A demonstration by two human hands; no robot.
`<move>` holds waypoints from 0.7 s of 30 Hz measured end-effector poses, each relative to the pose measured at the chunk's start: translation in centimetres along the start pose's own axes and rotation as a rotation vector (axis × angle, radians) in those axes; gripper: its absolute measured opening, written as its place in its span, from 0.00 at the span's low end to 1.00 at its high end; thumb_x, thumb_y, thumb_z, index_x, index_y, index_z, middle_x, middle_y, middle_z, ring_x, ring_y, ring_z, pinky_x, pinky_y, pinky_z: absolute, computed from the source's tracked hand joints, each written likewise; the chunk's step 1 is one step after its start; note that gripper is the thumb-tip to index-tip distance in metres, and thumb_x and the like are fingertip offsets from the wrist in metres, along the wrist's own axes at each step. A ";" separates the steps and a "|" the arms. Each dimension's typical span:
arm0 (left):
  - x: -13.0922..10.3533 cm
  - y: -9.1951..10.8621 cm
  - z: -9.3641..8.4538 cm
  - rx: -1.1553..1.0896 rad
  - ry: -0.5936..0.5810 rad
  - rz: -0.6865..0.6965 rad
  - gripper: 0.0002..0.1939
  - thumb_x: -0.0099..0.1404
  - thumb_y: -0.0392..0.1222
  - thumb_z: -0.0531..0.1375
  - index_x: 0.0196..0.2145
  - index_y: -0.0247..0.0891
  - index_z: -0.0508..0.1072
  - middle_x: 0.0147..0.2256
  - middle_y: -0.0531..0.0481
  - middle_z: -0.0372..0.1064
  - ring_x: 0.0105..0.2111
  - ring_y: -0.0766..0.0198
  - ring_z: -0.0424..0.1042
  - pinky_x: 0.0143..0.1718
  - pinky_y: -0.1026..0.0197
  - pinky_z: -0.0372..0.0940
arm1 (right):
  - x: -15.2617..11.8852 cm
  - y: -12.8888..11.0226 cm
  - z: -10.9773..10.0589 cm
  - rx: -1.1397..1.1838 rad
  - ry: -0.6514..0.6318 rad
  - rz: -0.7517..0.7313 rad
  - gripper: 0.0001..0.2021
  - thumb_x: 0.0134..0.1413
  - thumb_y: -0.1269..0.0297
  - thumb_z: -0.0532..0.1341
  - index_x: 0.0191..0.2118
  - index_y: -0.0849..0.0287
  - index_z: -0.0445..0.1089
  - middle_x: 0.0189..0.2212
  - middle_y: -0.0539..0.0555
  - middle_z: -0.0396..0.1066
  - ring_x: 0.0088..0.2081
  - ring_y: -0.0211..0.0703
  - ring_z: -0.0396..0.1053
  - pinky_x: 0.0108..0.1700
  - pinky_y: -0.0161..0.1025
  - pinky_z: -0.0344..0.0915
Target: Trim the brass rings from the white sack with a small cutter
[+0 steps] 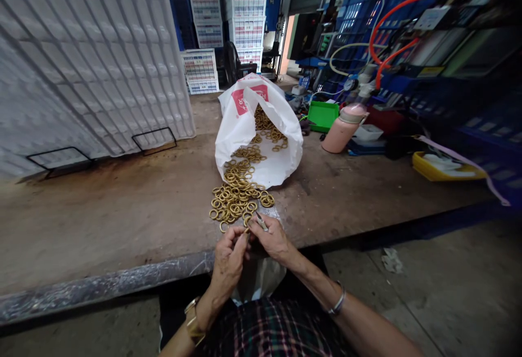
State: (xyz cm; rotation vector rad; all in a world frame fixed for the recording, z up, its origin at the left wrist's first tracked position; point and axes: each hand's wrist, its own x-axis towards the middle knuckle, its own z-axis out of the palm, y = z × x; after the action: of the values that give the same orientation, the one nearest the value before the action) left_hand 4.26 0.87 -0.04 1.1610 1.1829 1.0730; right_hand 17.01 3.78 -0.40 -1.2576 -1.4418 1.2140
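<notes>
Golden ring (247,230) is pinched by the left hand (228,255), small tool (261,222) held in the right hand (276,242), loose rings (234,198) heaped just beyond both.

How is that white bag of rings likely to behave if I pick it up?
The white bag will probably sag and fold, as its walls look thin and creased. The brass-coloured rings may slide out, since its mouth is open and they spill onto the bench. With metallic-looking rings inside, it's probably heavy.

Brown surface (134,210) bearing rings (236,196) (center), white bag (228,134) (upper center), bottle (339,134) (right of center), and white stack (101,47) (upper left).
</notes>
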 end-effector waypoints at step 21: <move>-0.8 -0.4 -1.6 -0.377 -0.187 -0.225 0.17 0.58 0.54 0.57 0.30 0.36 0.63 0.24 0.53 0.65 0.19 0.71 0.63 0.18 0.69 0.59 | -0.2 -0.6 1.0 -0.153 -0.048 -0.030 0.15 0.53 0.60 0.51 0.19 0.59 0.56 0.16 0.46 0.57 0.22 0.33 0.55 0.25 0.31 0.53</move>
State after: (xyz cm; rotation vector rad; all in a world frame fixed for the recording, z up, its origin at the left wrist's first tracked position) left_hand 2.62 0.20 -0.37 0.7952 0.8930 0.9431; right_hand 15.94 3.43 -0.01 -1.3120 -1.6076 1.1387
